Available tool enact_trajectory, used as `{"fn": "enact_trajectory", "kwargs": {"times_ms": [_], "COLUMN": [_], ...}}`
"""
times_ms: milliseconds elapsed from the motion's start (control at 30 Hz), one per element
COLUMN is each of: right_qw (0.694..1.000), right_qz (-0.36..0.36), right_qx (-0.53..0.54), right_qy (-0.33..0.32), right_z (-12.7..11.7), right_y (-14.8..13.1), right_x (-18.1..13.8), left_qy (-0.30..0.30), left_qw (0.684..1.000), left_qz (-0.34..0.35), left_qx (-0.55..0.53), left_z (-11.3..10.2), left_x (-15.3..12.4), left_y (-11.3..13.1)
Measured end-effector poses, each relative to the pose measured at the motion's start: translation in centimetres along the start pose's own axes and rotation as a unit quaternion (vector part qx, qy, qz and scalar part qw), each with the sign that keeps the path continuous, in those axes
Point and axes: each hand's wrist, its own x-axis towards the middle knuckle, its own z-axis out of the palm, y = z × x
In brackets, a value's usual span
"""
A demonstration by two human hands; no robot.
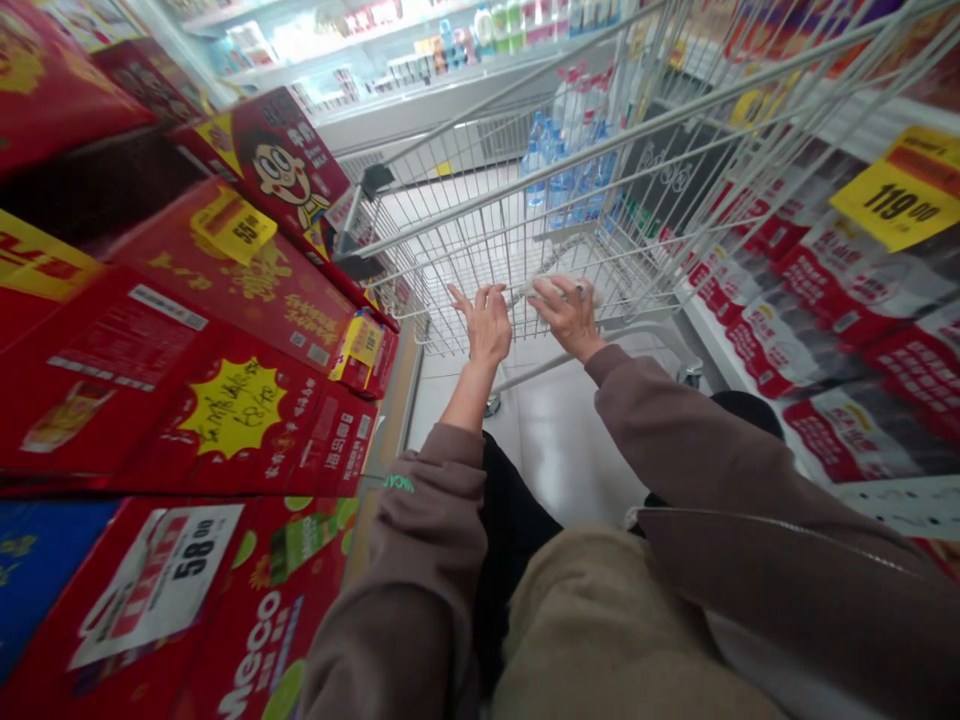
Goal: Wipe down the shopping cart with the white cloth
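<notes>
A wire shopping cart stands in the aisle in front of me, its basket seen through the mesh. My left hand rests on the cart's handle bar with the fingers stretched up and apart. My right hand is curled over the same bar, gripping it just to the right of the left hand. Both arms wear brown sleeves. A pack of water bottles shows through the cart's far end.
Stacked red cartons with yellow price tags crowd the left side close to the cart. Red-labelled packs and a yellow 119.00 tag line the right. Chilled shelves stand at the aisle's far end. Pale floor lies beneath.
</notes>
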Motion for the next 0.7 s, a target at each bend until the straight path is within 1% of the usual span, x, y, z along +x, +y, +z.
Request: {"fn": "enact_trajectory", "kwargs": {"times_ms": [33, 67, 167, 200, 267, 367, 400, 433, 533, 567, 633, 700], "right_qw": [1.0, 1.0, 0.996, 0.994, 0.995, 1.0, 1.0, 0.999, 0.988, 0.985, 0.988, 0.995], "right_qz": [0.008, 0.002, -0.057, -0.071, -0.066, -0.013, -0.009, -0.021, -0.1, -0.114, -0.104, -0.071], "right_qx": [-0.004, -0.005, 0.002, 0.005, 0.01, 0.007, 0.006, 0.008, 0.023, 0.025, 0.022, 0.013], "right_qy": [0.004, -0.008, -0.075, -0.085, -0.069, -0.023, -0.027, -0.044, -0.117, -0.127, -0.108, -0.068], "right_z": [0.0, 0.1, 0.1, 0.0, -0.2, -0.4, -0.4, -0.4, -0.4, -0.5, -0.8, -1.3], "right_y": [0.2, 0.3, 0.7, 0.8, 0.9, 1.0, 1.0, 0.9, 0.7, 0.7, 1.0, 1.5], "right_x": [-0.1, -0.2, -1.0, -1.2, -1.1, -0.7, -0.6, -0.7, -1.3, -1.5, -1.5, -1.2], "left_qy": [0.002, 0.004, 0.003, 0.002, 0.005, 0.013, 0.014, 0.013, 0.005, 0.002, -0.002, -0.001], "left_qw": [1.0, 1.0, 1.0, 1.0, 1.0, 1.0, 1.0, 1.0, 1.0, 1.0, 1.0, 1.0], "left_qz": [-0.003, -0.006, -0.012, -0.012, -0.011, -0.011, -0.012, -0.011, -0.009, -0.009, -0.006, -0.009], "left_qx": [-0.004, -0.008, -0.015, -0.016, -0.017, -0.012, -0.008, -0.005, 0.0, 0.0, 0.001, 0.005], "left_z": [0.0, -0.1, -0.3, -0.3, -0.4, -0.5, -0.5, -0.6, -1.2, -1.5, -1.9, -2.0], "left_x": [0.0, 0.1, 0.1, 0.0, -0.1, -0.3, -0.3, -0.4, -0.5, -0.5, -0.4, -0.4], "left_y": [0.1, 0.1, 0.1, 0.1, -0.1, -0.3, -0.3, -0.4, -0.8, -1.0, -1.4, -1.4]}}
